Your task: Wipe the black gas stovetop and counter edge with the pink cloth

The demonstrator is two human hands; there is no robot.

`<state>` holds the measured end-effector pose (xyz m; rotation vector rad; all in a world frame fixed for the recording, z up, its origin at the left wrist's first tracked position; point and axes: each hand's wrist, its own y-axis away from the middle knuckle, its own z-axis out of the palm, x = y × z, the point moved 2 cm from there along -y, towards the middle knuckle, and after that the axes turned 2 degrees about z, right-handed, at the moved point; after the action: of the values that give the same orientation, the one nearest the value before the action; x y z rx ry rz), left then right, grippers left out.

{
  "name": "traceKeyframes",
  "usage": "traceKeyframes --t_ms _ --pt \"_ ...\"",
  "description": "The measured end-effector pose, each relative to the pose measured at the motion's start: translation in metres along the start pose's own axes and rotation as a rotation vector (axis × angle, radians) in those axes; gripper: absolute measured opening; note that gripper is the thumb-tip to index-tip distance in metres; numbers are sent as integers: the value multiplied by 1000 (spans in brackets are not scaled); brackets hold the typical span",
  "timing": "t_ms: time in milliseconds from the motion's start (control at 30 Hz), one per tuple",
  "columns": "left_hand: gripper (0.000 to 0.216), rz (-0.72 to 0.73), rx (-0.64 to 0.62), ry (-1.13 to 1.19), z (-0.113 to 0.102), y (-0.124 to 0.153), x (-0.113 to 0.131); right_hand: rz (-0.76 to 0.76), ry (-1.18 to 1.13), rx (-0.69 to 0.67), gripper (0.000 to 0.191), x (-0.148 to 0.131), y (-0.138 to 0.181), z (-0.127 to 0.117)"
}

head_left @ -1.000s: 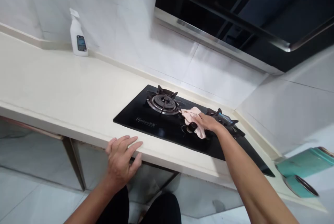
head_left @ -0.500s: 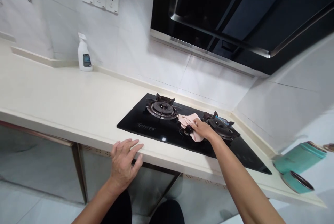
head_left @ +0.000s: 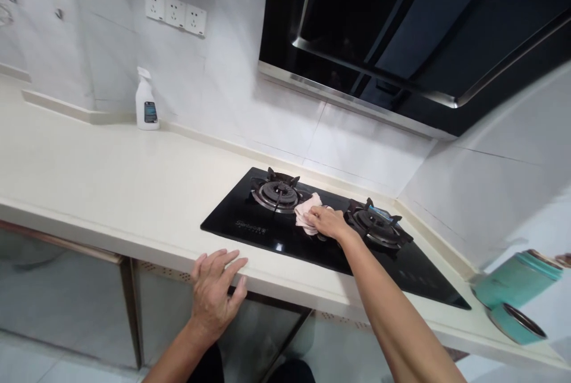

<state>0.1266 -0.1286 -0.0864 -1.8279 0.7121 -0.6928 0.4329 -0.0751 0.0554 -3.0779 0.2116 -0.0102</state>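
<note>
A pale pink cloth (head_left: 306, 214) is bunched under my right hand (head_left: 328, 222), whose fingers press it onto the black glass gas stove (head_left: 285, 238) between the two burners. The left burner (head_left: 277, 194) lies just beyond the cloth's left side. Close to my right wrist is the right burner (head_left: 375, 223), with its dark pan support. My left hand (head_left: 216, 288) rests on the front edge of the pale countertop (head_left: 147, 192), fingers stretched out and holding nothing. The stove knobs are mostly hidden by my right hand and the cloth.
A white spray bottle (head_left: 146, 100) stands against the wall at the left, below white sockets (head_left: 175, 12). Over the stove hangs a black range hood (head_left: 379, 26). A teal canister (head_left: 517, 279) and a teal round container (head_left: 516, 323) sit at the counter's right end.
My right hand has slid the cloth left across the stove, towards the left burner. My left hand stays on the counter edge. The view has shifted slightly.
</note>
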Motion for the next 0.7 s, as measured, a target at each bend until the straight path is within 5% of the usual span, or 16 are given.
traceKeyframes --t_ms 467,700 --pt "25 44 -15 -51 1 1 -8 -400 -52 307 33 -87 57 22" --pt "28 109 -95 -74 -5 -1 -15 -440 -270 490 25 -89 100 49"
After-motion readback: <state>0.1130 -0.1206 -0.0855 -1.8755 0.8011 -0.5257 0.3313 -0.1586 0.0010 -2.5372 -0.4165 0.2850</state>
